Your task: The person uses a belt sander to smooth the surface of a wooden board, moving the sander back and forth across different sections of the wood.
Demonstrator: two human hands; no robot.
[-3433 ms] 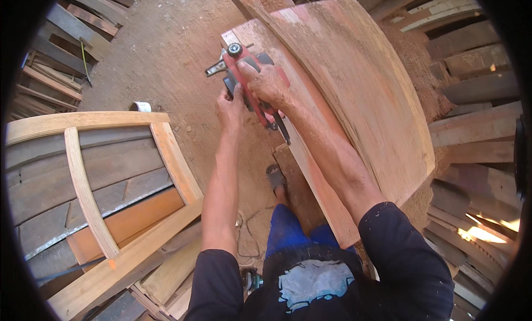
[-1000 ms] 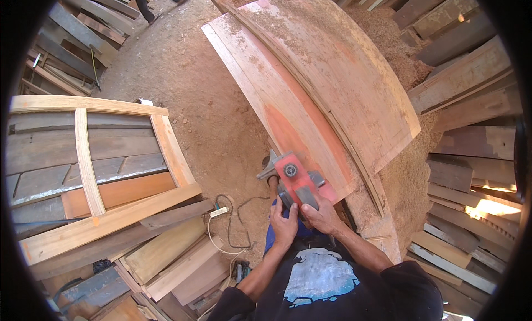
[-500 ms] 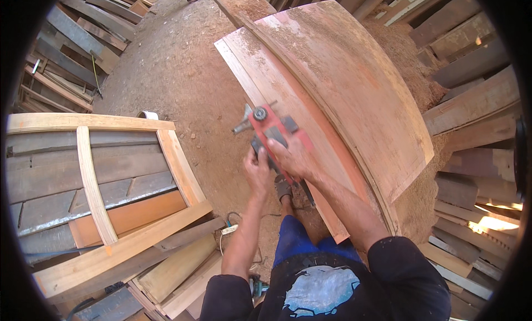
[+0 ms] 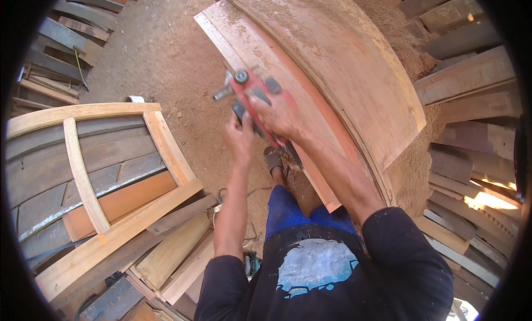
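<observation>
Wooden arched frame of pale curved timber (image 4: 83,171) lying well left of both hands, over grey boards, with dark planks stacked beyond it and a small white roll (image 4: 133,99) on the reddish dirt floor (image 4: 160,49) between. Closer in, left hand (image 4: 241,141) wrapped around the side of the red electric hand planer (image 4: 255,102); fingers curled, though exactly what they grip cannot be told. Planer sitting on the edge of the long curved reddish plank (image 4: 299,127), just ahead of both hands. Right hand (image 4: 280,117) pressed down on top of the red body, fingers closed over it. Probably best kept flat along the narrow edge, with even pressure from both hands, following the curve so the sole does not rock or tip off sideways. Right of the hands, broad curved wooden panel (image 4: 343,66) dusted with shavings, then a heap of sawdust (image 4: 413,166), then stacked planks (image 4: 471,99) further right. Below the hands, sandalled foot (image 4: 273,160) on the dirt, near the plank's lower end; cable (image 4: 249,196) lying close by.
</observation>
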